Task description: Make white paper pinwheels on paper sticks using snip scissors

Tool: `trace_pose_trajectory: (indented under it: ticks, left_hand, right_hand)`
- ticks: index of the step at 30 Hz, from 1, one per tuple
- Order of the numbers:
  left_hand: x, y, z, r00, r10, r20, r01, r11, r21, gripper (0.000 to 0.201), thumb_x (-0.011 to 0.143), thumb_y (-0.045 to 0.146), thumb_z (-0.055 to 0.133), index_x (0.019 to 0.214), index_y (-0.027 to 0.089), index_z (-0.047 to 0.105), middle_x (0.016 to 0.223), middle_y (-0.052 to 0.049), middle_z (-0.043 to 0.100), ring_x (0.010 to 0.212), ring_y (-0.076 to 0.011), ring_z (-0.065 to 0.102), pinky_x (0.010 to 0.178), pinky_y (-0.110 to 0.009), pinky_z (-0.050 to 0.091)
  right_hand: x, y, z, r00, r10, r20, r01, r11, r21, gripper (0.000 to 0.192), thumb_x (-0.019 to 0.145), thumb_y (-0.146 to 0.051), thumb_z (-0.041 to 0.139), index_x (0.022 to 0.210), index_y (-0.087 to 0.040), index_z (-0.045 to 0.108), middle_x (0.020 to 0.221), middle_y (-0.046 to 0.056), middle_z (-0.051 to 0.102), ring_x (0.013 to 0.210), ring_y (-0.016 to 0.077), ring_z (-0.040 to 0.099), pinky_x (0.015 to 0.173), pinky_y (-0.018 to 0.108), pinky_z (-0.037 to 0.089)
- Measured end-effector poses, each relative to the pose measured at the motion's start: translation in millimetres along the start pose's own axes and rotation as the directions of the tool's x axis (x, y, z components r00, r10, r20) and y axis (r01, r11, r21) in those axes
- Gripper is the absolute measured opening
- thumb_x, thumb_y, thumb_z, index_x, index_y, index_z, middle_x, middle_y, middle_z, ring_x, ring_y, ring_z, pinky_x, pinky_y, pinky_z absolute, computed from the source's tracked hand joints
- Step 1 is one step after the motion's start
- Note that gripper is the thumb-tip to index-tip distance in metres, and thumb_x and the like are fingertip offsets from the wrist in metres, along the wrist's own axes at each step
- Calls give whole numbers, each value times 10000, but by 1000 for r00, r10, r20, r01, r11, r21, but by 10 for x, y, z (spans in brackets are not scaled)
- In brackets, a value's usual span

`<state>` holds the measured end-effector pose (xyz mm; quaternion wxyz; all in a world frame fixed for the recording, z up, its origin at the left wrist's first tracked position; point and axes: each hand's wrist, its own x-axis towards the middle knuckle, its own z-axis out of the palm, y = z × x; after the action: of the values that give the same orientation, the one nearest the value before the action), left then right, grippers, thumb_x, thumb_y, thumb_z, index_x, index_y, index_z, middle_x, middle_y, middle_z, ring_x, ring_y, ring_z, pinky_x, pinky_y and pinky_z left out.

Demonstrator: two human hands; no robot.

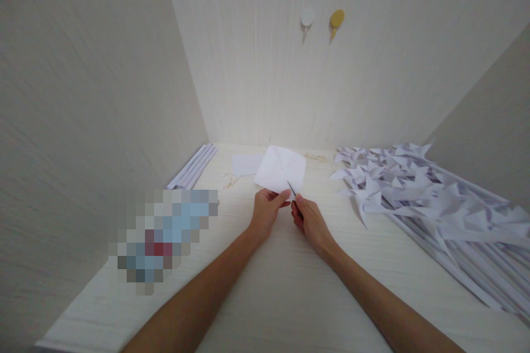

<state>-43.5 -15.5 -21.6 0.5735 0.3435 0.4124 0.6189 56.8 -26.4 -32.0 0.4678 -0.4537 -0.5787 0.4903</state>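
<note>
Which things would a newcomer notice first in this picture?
Probably the heap of white paper pinwheels at the right of the table. In the centre, the left hand holds a white sheet, and the right hand a pointed tool by its near edge. High on the back wall, a yellow hook stands out.

Head-worn view; faces forward and down; tabletop (273, 298) near, back wall (265, 71) beyond.
</note>
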Motion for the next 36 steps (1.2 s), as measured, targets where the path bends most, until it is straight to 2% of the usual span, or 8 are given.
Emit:
trace_pose_trajectory:
  ticks: [16, 24, 27, 36]
  left_hand:
    - [13, 18, -18, 999, -45, 26, 46, 998, -43, 175, 479, 204, 714, 615, 117, 648, 599, -9, 638, 541, -91, 558, 544, -225, 486]
    - [93, 36, -75, 994, 24, -109, -44, 981, -187, 265, 513, 234, 698, 751, 137, 633, 738, -18, 655, 617, -95, 577, 573, -225, 481]
    - [97, 27, -78, 995, 38, -89, -54, 982, -181, 285, 515, 235, 701, 775, 137, 637, 772, -30, 662, 653, -107, 589, 607, -232, 480]
    - [83, 4, -64, 997, 28, -70, -40, 984, -174, 219, 522, 215, 698, 715, 132, 638, 697, -12, 659, 621, -103, 589, 587, -220, 478]
  right_hand:
    - [-9, -3, -5, 1000, -16, 9, 16, 1000, -23, 454, 781, -536, 315, 485, -193, 340, 389, -68, 287, 344, 58, 233, 354, 218, 153]
    - [-17, 18, -12, 1000, -2, 23, 3, 997, -77, 462, 797, -527, 297, 481, -193, 345, 392, -59, 300, 349, 67, 256, 357, 224, 166]
    - [-24, 6, -10, 1000, 1, 18, 0, 998, -67, 458, 802, -518, 292, 481, -195, 345, 387, -62, 290, 345, 67, 243, 358, 226, 164]
    - [-20, -1, -11, 1000, 8, 6, -8, 998, -60, 450, 801, -514, 290, 484, -198, 339, 383, -66, 283, 345, 69, 237, 366, 230, 168]
